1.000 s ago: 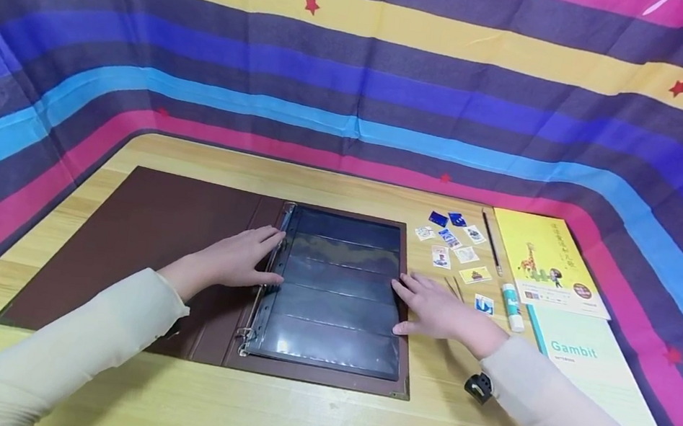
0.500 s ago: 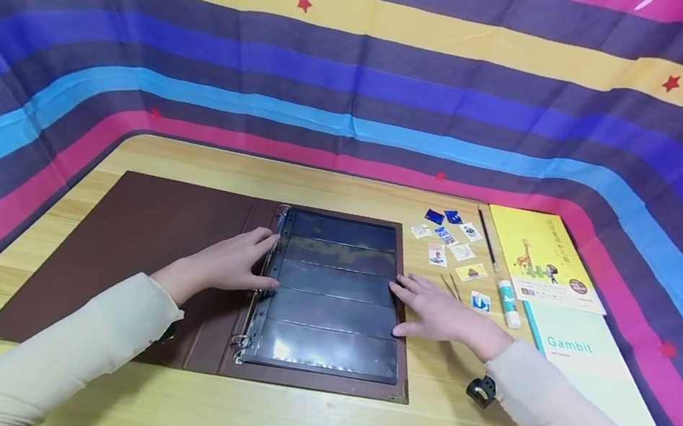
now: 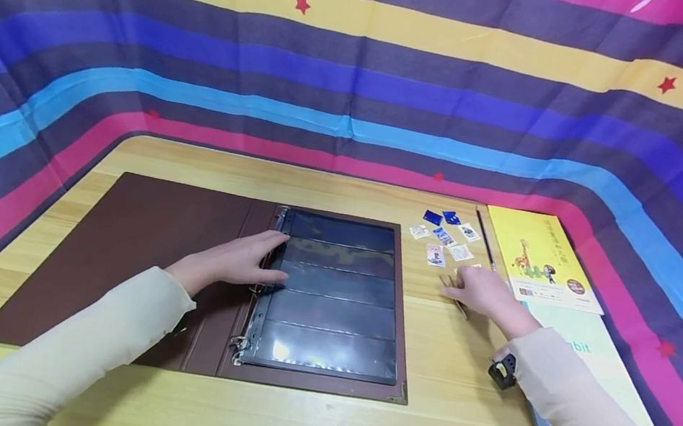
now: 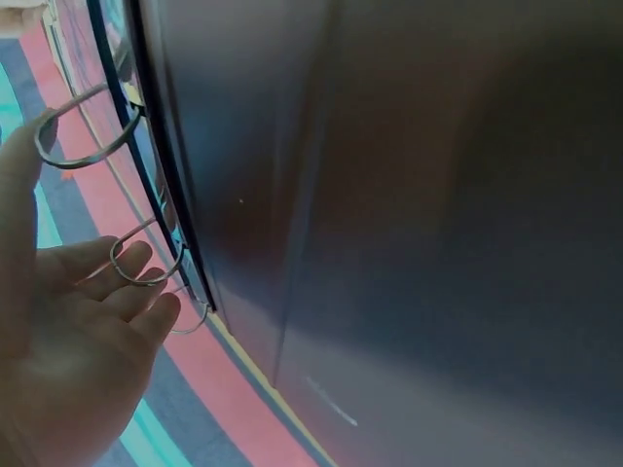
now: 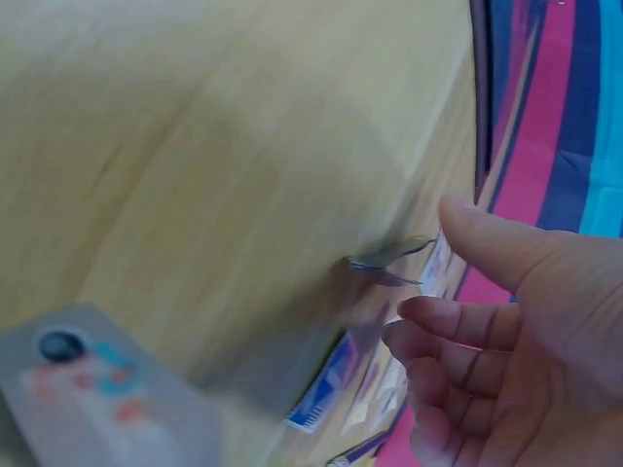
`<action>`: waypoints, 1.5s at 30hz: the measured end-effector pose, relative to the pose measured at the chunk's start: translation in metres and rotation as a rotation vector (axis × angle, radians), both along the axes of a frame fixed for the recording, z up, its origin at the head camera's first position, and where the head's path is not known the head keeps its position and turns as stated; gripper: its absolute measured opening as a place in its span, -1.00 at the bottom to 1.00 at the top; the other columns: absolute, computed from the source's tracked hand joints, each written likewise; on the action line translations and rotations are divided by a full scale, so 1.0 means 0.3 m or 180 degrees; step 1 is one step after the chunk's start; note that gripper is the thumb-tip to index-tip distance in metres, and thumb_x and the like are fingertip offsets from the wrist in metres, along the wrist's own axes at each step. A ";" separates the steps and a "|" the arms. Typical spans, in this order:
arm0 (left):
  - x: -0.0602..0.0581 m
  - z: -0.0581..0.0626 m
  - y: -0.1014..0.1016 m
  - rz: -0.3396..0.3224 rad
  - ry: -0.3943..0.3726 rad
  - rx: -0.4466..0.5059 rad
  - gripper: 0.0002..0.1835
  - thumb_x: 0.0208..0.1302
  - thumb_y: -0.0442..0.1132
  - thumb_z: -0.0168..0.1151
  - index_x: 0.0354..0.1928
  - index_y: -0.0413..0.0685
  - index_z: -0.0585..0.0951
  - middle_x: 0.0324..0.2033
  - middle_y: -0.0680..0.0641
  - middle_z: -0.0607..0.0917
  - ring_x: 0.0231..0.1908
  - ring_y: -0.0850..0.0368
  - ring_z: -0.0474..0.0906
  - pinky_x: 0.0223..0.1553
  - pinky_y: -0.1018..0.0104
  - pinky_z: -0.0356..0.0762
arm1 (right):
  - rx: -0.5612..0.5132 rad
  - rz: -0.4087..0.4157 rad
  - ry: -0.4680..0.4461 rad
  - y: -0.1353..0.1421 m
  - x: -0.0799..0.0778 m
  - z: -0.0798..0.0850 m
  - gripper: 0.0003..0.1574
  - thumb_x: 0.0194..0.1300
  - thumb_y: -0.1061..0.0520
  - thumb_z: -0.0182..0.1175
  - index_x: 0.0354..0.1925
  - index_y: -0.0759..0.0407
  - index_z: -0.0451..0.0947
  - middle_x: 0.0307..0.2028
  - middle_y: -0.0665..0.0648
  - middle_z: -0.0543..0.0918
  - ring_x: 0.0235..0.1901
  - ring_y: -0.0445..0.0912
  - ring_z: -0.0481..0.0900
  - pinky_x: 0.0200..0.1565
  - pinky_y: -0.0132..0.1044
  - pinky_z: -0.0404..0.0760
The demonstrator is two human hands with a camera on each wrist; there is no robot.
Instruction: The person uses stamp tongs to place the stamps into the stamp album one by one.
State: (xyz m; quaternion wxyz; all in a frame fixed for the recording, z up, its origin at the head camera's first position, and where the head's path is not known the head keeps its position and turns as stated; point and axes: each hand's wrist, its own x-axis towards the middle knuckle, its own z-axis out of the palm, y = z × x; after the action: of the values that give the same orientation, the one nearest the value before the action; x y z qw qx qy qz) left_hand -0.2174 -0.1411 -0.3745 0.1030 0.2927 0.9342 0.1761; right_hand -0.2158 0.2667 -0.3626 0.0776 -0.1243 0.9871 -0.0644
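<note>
A brown ring binder (image 3: 115, 239) lies open on the table, with a clear-pocketed black album page (image 3: 334, 310) on its right side. My left hand (image 3: 233, 256) rests at the binder's spine, its fingers relaxed by the page's inner edge. In the left wrist view, metal rings (image 4: 92, 156) overlap those fingers. To the right of the binder, my right hand (image 3: 488, 292) is over a pair of tweezers (image 3: 460, 304). The right wrist view shows the tweezers (image 5: 375, 263) between the spread thumb and fingers, with a gap on both sides.
Several small stamps (image 3: 436, 255) lie loose beyond the right hand, near a pencil (image 3: 486, 238). At the right edge are a yellow book (image 3: 545, 256) and a pale notebook (image 3: 612, 382). The right hand and sleeve hide the glue stick. A striped cloth (image 3: 359, 84) hangs behind.
My right hand has left the page's right edge and moved right to the tweezers, covering the glue stick and a blue stamp. The left hand has shifted slightly right.
</note>
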 end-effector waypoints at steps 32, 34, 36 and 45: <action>-0.177 -0.051 0.026 -0.0027 0.0711 -0.0014 -0.28 0.04 0.07 0.03 0.14 -0.26 0.17 0.17 -0.18 0.02 0.17 -0.08 -0.19 0.06 0.06 -0.11 | -0.0666 0.0200 0.0020 0.149 0.013 0.078 -0.78 0.16 0.31 -0.11 -0.19 0.38 0.33 -0.35 0.25 0.48 -0.38 0.02 0.43 -0.36 -0.12 0.37; -0.180 -0.052 0.025 -0.0045 0.0689 -0.0060 -0.30 0.04 0.07 0.03 0.13 -0.27 0.19 0.18 -0.17 0.00 0.17 -0.07 -0.21 0.07 0.06 -0.12 | -0.0587 0.0181 -0.0003 0.165 0.013 0.074 -0.82 0.16 0.30 -0.10 -0.24 0.35 0.35 -0.42 0.20 0.48 -0.48 -0.05 0.40 -0.43 -0.18 0.36; -0.180 -0.052 0.026 -0.0060 0.0670 -0.0113 -0.31 0.04 0.08 0.03 0.11 -0.27 0.22 0.19 -0.17 -0.03 0.17 -0.07 -0.22 0.07 0.06 -0.12 | -0.0510 0.0189 -0.0005 0.180 0.014 0.069 -0.87 0.15 0.28 -0.06 -0.32 0.32 0.38 -0.50 0.15 0.46 -0.57 -0.11 0.35 -0.51 -0.25 0.34; -0.177 -0.049 0.026 0.0009 0.0602 -0.0168 -0.33 0.02 0.11 0.03 0.05 -0.28 0.31 0.20 -0.14 -0.06 0.18 -0.04 -0.26 0.07 0.08 -0.11 | -0.0340 0.0272 -0.0096 0.204 0.033 0.062 -0.88 0.00 0.25 0.12 -0.60 0.15 0.41 -0.70 0.01 0.40 -0.68 -0.17 0.25 -0.60 -0.32 0.25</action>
State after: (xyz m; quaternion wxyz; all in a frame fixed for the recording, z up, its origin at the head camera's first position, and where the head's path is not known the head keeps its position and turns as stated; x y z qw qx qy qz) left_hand -0.2706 -0.1334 -0.3893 0.0219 0.3040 0.9444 0.1231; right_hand -0.2057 0.3280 -0.3439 0.0884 -0.1694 0.9748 -0.1154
